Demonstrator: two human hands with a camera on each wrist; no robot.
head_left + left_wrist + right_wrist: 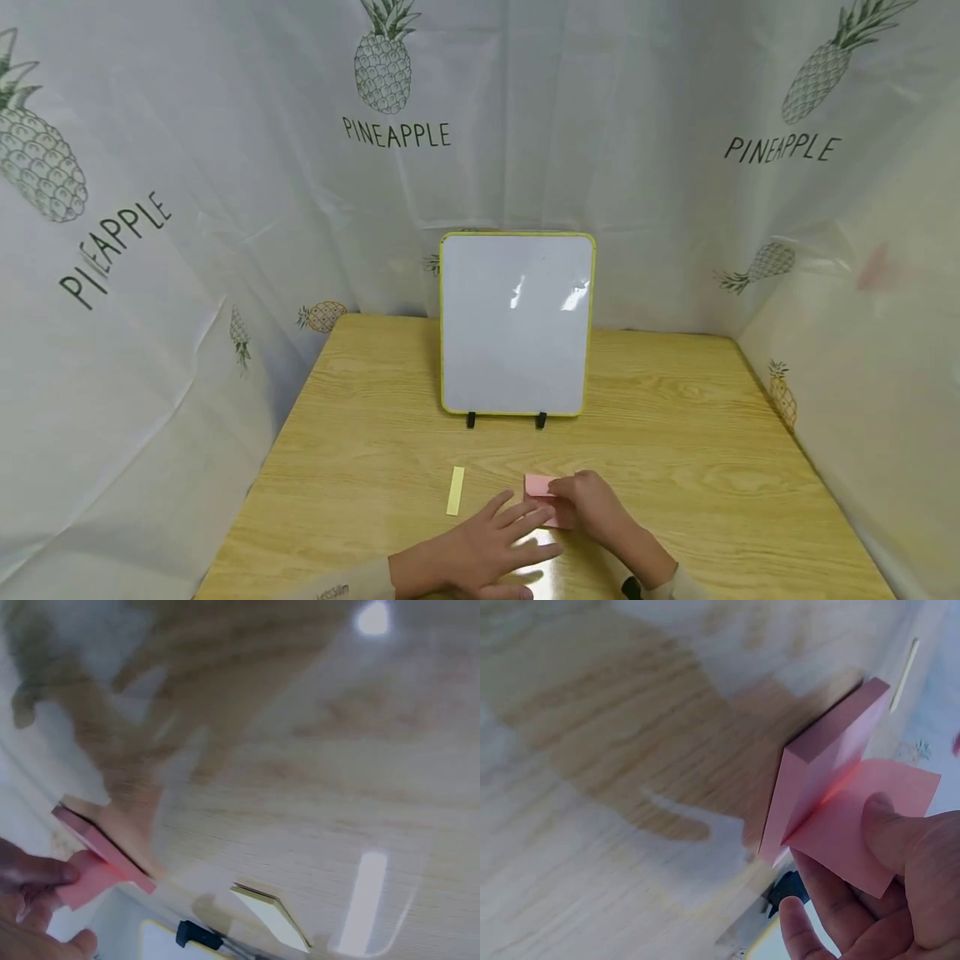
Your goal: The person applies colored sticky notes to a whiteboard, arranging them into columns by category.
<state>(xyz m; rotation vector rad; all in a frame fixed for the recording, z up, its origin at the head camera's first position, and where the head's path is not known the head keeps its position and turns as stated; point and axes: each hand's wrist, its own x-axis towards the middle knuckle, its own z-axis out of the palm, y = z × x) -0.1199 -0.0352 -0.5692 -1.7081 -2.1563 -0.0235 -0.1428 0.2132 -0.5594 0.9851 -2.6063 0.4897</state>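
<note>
On bench (360,450), yellow strip (455,491) lies leftmost. My left hand (486,546): fingers straight, spread, by pink pad (814,780), contact unclear. Whiteboard (517,325) stands behind. Pad sits between my hands, top sheet (907,784) bent up, pinched between thumb and fingers of my right hand (600,510).
</note>
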